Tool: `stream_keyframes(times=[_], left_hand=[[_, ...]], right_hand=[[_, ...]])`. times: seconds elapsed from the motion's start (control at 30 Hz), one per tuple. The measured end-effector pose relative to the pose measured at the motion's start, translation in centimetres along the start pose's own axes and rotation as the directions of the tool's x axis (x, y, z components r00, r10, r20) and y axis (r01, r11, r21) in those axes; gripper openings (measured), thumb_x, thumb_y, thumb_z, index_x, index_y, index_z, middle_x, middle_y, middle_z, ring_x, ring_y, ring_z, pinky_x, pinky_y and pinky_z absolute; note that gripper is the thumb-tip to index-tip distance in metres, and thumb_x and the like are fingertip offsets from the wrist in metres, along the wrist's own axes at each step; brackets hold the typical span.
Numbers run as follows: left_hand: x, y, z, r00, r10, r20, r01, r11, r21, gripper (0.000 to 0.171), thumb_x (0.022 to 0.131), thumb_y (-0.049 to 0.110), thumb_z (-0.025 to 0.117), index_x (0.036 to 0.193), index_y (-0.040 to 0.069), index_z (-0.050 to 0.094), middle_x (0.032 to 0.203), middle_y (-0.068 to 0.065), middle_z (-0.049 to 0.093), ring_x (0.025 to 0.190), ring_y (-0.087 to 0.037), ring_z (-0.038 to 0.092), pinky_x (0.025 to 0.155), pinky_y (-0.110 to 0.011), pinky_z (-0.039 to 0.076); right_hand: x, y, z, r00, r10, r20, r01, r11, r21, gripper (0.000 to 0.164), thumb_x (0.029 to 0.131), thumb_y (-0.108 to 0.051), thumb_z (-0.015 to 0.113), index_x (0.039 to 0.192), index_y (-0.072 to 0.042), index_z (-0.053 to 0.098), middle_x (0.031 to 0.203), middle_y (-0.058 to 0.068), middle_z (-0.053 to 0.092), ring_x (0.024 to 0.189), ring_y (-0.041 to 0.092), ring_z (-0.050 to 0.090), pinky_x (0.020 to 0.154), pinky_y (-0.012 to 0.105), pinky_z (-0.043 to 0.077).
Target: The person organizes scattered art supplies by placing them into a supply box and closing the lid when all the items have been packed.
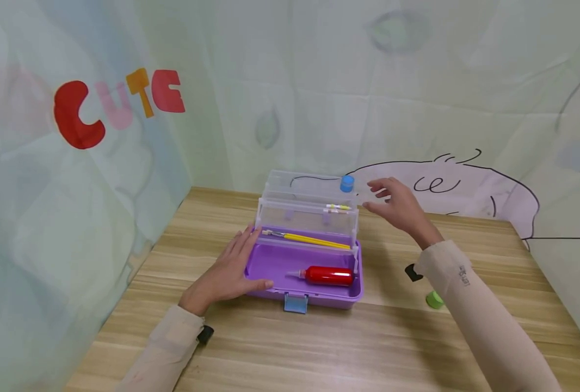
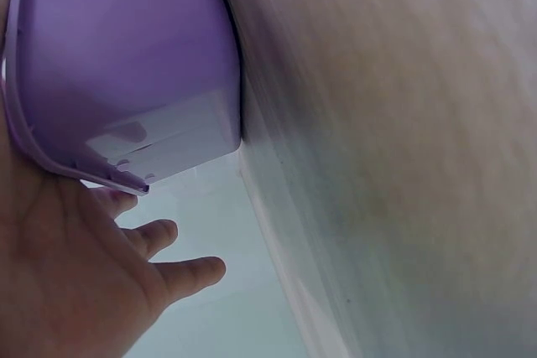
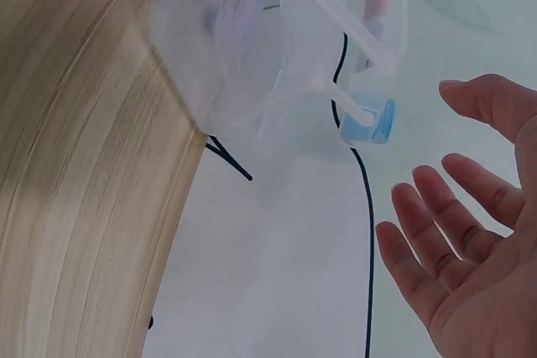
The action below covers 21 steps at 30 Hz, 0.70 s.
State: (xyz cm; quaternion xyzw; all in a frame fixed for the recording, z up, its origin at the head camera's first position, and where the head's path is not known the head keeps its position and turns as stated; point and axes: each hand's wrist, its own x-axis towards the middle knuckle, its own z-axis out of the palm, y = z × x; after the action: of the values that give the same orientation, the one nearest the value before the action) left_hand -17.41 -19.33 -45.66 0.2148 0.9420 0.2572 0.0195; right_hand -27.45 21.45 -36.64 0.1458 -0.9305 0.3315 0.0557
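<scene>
A purple box (image 1: 270, 295) stands with its clear stepped trays (image 1: 309, 219) raised at the back. My left hand (image 1: 228, 267) rests on its left rim, fingers stretched out and thumb over the front corner; the left wrist view shows the palm against the purple side wall (image 2: 126, 48). Right of the top tray, my right hand (image 1: 400, 207) hovers with loosely bent fingers, holding nothing. Closest to it is a small blue-capped jar (image 1: 347, 184) in that tray, apart from the fingertips. Yellow-handled paintbrushes (image 1: 314, 240) lie in the lowest tray. A red squeeze bottle (image 1: 329, 275) lies on the box floor.
Small yellow-and-white items (image 1: 338, 207) lie in the middle tray. A blue latch (image 1: 296, 303) hangs at the box's front. On the wooden table (image 1: 368, 348), a green jar (image 1: 435, 299) stands beside the right sleeve. A printed cloth (image 1: 309, 98) hangs behind.
</scene>
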Motion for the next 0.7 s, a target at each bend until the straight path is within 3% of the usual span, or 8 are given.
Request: stream_keyframes(times=[0.27, 0.7], left_hand=[[0.0, -0.2, 0.1, 1.000, -0.005, 0.003, 0.005, 1.000, 0.001, 0.125, 0.077, 0.076, 0.069, 0.165, 0.026, -0.003, 0.172, -0.007, -0.005, 0.155, -0.043, 0.006, 0.123, -0.062, 0.013], [0.1, -0.3, 0.2, 1.000, 0.002, 0.001, -0.002, 1.000, 0.010, 0.125, 0.077, 0.078, 0.067, 0.165, 0.026, -0.004, 0.172, -0.012, -0.001, 0.155, -0.044, 0.008, 0.122, -0.064, 0.014]], right_hand=[[-2.7, 0.0, -0.5, 0.998, -0.058, -0.024, 0.059, 0.997, 0.050, 0.053, 0.092, -0.022, 0.076, 0.139, -0.006, 0.058, 0.130, 0.015, 0.061, 0.116, 0.035, 0.062, 0.100, 0.056, 0.052], [-7.4, 1.4, -1.8, 0.997, -0.072, -0.014, 0.072, 0.995, 0.074, 0.055, 0.092, -0.028, 0.077, 0.140, -0.010, 0.058, 0.132, 0.013, 0.063, 0.118, 0.034, 0.061, 0.101, 0.060, 0.049]])
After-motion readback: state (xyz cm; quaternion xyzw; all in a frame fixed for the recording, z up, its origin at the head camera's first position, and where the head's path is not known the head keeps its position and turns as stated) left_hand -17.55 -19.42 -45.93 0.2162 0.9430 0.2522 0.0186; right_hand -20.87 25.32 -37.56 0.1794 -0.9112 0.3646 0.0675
